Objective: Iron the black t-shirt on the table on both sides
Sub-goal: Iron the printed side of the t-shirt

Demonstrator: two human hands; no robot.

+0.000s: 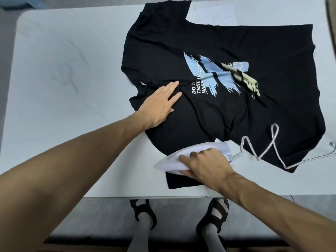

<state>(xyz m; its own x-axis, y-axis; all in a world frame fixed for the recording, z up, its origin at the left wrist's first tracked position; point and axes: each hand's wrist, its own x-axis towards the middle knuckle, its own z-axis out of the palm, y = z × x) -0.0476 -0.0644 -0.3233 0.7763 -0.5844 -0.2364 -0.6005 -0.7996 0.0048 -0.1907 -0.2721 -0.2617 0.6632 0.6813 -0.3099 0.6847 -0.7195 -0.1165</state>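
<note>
Left grip (160,104) spread flat on black t-shirt (236,115); right grip (205,167) curled round white iron (171,160) at shirt's near edge.

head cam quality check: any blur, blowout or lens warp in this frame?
Head view: iron blown out to near-flat white with soft edges, likely motion blur; table edges bow from the wide lens; light is soft and even, no hard shadows; shirt blacks swallow most fold detail, though the print stays sharp enough to read.
</note>
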